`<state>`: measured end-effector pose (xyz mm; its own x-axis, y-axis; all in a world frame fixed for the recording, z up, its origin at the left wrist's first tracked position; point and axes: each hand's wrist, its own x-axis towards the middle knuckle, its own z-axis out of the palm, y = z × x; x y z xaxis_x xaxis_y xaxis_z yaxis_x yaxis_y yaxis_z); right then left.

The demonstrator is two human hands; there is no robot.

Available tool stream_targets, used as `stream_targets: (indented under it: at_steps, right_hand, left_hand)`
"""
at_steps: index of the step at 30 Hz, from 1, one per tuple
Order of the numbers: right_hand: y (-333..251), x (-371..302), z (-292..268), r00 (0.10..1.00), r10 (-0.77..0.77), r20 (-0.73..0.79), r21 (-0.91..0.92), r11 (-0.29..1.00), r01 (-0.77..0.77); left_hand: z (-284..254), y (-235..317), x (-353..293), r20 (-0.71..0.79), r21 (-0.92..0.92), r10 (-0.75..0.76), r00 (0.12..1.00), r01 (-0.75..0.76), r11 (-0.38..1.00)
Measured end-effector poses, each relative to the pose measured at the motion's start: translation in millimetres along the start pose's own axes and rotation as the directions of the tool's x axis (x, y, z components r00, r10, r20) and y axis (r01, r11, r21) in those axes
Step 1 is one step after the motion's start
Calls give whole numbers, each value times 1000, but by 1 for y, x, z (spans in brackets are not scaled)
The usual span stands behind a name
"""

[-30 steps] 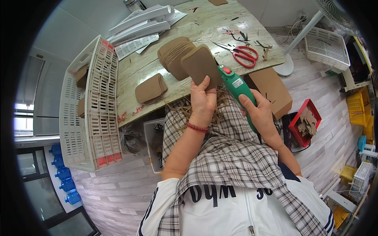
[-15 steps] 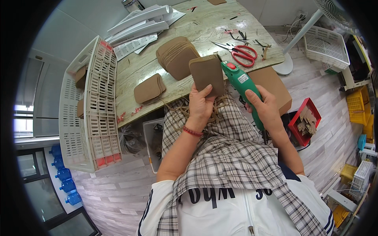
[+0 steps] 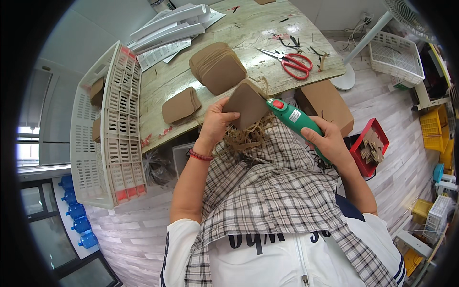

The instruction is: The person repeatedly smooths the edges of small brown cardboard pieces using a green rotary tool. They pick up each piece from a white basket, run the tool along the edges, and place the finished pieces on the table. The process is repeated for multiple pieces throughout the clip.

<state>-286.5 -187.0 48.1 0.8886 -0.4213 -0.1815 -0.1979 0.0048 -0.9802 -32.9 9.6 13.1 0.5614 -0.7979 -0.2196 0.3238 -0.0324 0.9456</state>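
Observation:
My left hand (image 3: 218, 121) is closed on a flat brown piece (image 3: 245, 106) with rounded corners, thumb on top, held tilted over my lap by the table edge. A green handheld electric cutter (image 3: 292, 116) is gripped in my right hand (image 3: 326, 138); its tip meets the right edge of the piece. A thin curled strip (image 3: 263, 85) sticks up at that edge. Below the piece, a tangle of brown trimmings (image 3: 246, 137) lies on my checked apron (image 3: 272, 191). A stack of similar brown pieces (image 3: 220, 69) and a smaller stack (image 3: 180, 106) rest on the table.
Red-handled scissors (image 3: 295, 65) lie among dark scraps on the table (image 3: 253, 43). White plastic crates (image 3: 122, 119) stand on the left. Rolled papers (image 3: 169, 28) sit at the back. At right are a cardboard box (image 3: 330, 105), a red tray (image 3: 368, 167) holding brown pieces, and a fan (image 3: 406, 16).
My left hand has moved left and slightly down, turning the brown piece so it slants. The cutter has come lower along with my right hand. More trimmings show on my lap.

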Motion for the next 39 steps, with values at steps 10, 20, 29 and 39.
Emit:
stream_targets:
  at_steps: [10,20,29,39]
  right_hand:
    - [2,10,10,1000,11,27,31,999,-12]
    - [4,9,3,981,108,161,43,992,-116]
    - [13,9,6,956,143,256,74,983,-166]
    - [16,8,11,960,127,249,31,990,-138]
  left_hand:
    - [5,-15,-13,14,-32,-171,985,171,985]
    - [-21,23,-20,-11,418,-78,997,75,905]
    - [-36,19,-22,-103,86,-9,995,18,996]
    - [-29,14,-21,-47,131,-133,990,138,982]
